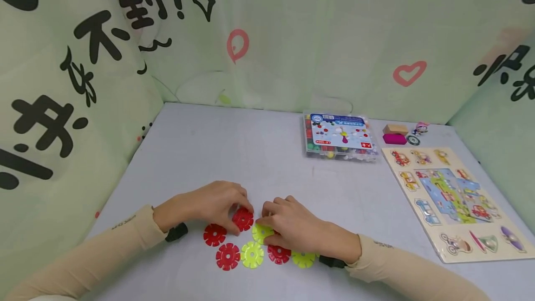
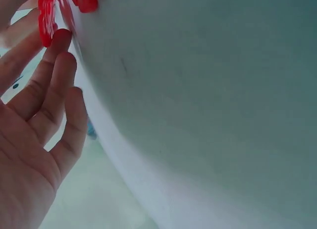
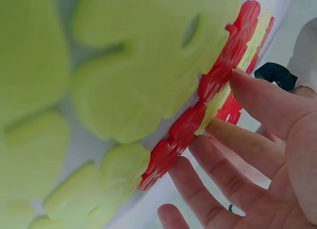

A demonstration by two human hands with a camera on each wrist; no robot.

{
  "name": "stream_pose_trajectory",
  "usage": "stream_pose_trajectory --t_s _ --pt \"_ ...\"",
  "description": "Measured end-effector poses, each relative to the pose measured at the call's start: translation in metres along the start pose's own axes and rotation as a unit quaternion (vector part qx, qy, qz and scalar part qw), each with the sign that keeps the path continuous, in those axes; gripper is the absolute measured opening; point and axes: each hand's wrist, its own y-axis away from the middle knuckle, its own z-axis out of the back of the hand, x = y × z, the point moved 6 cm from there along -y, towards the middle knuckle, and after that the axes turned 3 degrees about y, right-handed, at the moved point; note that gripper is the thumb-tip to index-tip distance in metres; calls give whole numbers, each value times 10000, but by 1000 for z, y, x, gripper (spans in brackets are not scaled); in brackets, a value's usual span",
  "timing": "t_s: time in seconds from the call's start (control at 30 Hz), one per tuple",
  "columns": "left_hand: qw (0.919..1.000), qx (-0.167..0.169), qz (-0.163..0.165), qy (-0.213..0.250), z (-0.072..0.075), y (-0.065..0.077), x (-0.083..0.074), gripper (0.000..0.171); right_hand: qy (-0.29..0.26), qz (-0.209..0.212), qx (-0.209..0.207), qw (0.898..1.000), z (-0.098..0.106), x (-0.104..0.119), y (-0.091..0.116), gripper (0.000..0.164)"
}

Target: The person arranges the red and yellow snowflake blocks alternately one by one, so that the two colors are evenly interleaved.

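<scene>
- Red disc (image 1: 243,219): on the bench (image 1: 234,152), at the yellow disc (image 1: 261,233)'s ten o'clock, pinched in your left hand (image 1: 219,202)'s grip.
- Your right hand (image 1: 296,225)'s grip holds the yellow disc's edges.
- Both should be light, stiff, slippery; pinch notched rims.

- Left forearm (image 1: 104,245), sleeved in beige to just above the wrist, reaches in from the lower left; the right forearm (image 1: 405,266), sleeved alike, from the lower right.
- Left hand (image 1: 220,202): palm downward, fingers bent, thumb opposing them in a pinch.
- Right hand (image 1: 292,224): back upward, thumb and index finger pinching, other fingers gently bent.
- The two hands are near each other, apart, fingertips turned inward.
</scene>
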Motion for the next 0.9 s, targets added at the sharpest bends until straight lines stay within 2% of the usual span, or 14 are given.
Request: stream_pose_trajectory --t_s 0.13,0.2,0.27,0.43,0.53,0.63,0.77,0.9 --pt "9990 -310 283 -165 10 5 8 45 -15 4 35 10000 -1 1 0 40" --pt "9969 -571 511 -151 20 11 20 44 -28 15 31 10000 -1 1 0 40" --pt "9925 -900 816 -129 33 19 39 42 -44 32 20 10000 0 2 0 40" --pt "9711 -1601 1737 329 59 51 101 43 -95 42 -21 9999 2 2 2 40" --pt "9560 -1820 2209 642 63 74 136 42 -123 7 -23 9999 3 2 1 40" --pt "9449 -1884 2526 889 61 93 159 44 -142 -37 5 9999 2 2 1 41" --pt "9390 -1896 2666 1064 58 108 174 46 -165 -39 55 9998 0 3 0 43" --pt "9400 -1833 2676 1057 59 115 176 46 -198 17 62 9998 0 4 -1 43"
